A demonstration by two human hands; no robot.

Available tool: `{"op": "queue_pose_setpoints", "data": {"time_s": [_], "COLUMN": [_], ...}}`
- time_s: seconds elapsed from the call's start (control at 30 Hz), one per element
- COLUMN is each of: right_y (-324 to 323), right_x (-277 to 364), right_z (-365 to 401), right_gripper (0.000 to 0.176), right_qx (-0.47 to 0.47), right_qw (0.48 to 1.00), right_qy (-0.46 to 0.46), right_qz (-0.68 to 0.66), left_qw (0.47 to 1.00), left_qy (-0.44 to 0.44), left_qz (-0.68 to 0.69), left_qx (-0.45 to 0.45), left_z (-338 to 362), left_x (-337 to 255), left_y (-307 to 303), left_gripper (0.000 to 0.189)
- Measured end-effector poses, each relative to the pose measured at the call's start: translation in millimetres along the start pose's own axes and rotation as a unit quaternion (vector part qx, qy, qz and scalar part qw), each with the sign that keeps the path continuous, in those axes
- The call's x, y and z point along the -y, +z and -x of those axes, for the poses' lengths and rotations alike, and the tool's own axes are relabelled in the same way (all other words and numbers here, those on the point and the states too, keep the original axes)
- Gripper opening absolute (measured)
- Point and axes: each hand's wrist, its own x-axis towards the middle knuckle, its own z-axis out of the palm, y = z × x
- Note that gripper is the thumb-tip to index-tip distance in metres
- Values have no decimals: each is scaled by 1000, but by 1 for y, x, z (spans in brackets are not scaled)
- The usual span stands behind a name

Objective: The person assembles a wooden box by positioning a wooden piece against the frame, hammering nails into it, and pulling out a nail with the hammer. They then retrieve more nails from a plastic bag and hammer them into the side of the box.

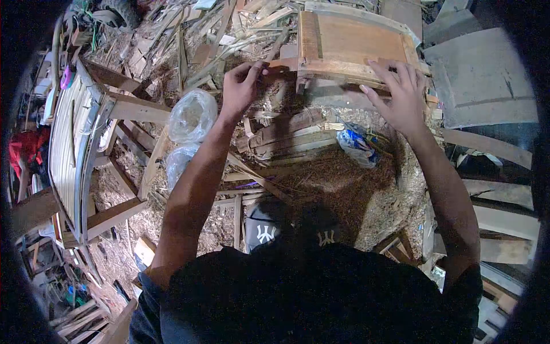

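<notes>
Near the top centre is a wooden panel (pixel 364 37) with a raised frame, lying at the upper middle right. My left hand (pixel 243 86) is closed in a pinch on a thin wood strip (pixel 283 63), whose right end meets the panel's left edge. Over the panel's near edge, my right hand (pixel 398 94) has its fingers spread and its fingertips on or just above the wood. Below the panel, between my arms, lies a blue and clear plastic bag (pixel 358 146).
Clear plastic bundles (pixel 193 116) lie beside my left forearm. A wooden frame structure (pixel 117 215) stands at the left. Wood planks (pixel 298 143) and sawdust cover the ground before me. Grey curved boards (pixel 484 77) are at the right.
</notes>
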Motion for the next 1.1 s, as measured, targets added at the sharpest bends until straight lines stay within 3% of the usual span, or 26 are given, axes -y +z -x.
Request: {"op": "queue_pose_setpoints", "data": {"time_s": [0.23, 0.4, 0.47, 0.53, 0.67, 0.73, 0.87, 0.93, 1.0, 1.07, 1.1], "right_y": [-6, -14, -13, -7, 11, 31, 68, 75, 96, 118, 128], "right_x": [13, 41, 60, 78, 117, 135, 183, 217, 249, 286, 303], "right_z": [-3, 1, 0, -6, -20, -24, -41, -54, -67, -77, -82], "right_gripper": [53, 55, 56, 57, 60, 58, 55, 49, 43, 39, 37], "right_qx": [-91, -60, -37, -26, 15, 50, 20, 3, 0, 19, 0], "right_qw": [996, 990, 982, 973, 939, 924, 897, 878, 836, 812, 785], "right_qy": [-20, -76, -133, -166, -238, -285, -345, -361, -405, -420, -453], "right_qz": [-18, -99, -131, -156, -249, -249, -277, -315, -370, -404, -423], "left_qw": [999, 990, 993, 978, 975, 982, 965, 944, 919, 876, 865], "left_qy": [20, 55, 11, 75, 74, 25, -46, -3, -16, 44, 17], "left_qz": [-42, -133, -118, -193, -205, -183, -247, -323, -388, -480, -501], "left_qx": [-18, -12, -11, -18, -33, -36, -76, -70, -66, 12, 37], "left_z": [15, 42, 49, 55, 78, 96, 154, 181, 210, 229, 239], "left_x": [-21, -35, -34, -35, -51, -42, -63, -64, -46, -39, -28], "left_y": [2, -12, -27, -47, -91, -124, -162, -182, -200, -203, -204], "left_gripper": [30, 28, 26, 25, 26, 27, 24, 21, 18, 25, 30]}}
